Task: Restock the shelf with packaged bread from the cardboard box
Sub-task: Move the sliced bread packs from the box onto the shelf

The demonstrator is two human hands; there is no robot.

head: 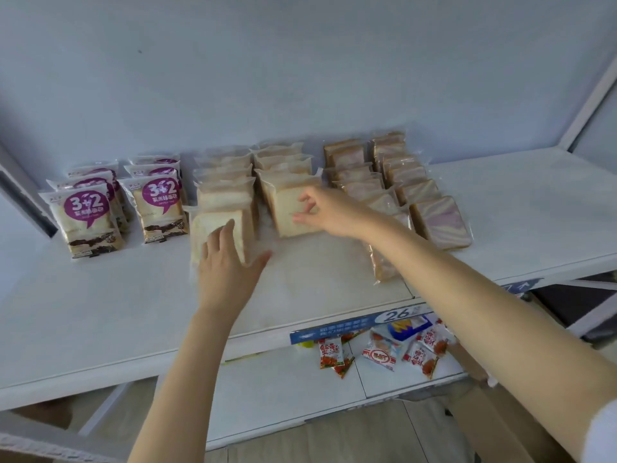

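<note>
Reaching over the flat white shelf [100, 312], both bare hands meet the front packs of two rows of plain bread. The left hand [230, 265] lies with fingers spread wide against the front clear-wrapped pack of pale white bread [217, 228], which stands at the head of the left pale row; the palm covers its lower face, and whether the hand grips it or only presses on it cannot be told. The right hand [322, 208], at about two o'clock from the left one, has its fingers loosely curled and touching the face of the front clear-wrapped pale slice pack [287, 212] of the neighbouring row; thumb and fingers are narrowly parted, with no firm clasp visible.

Behind each front pack, further pale packs [227, 172] stand upright in file toward the twelve o'clock wall. At nine o'clock of these stand two rows of white packets with purple speech-bubble labels [157, 205], upright and facing forward. At three o'clock run two rows of clear-wrapped brown-and-purple marbled bread [440, 222], partly leaning back; the right forearm crosses in front of the nearer row.

At five o'clock, on a lower white shelf board [293, 379], lie small red-and-white snack sachets [384, 354], below a blue price strip [337, 329] on the upper shelf's edge. Part of a brown cardboard box [494, 426] shows at the lower right, under the right arm.
</note>
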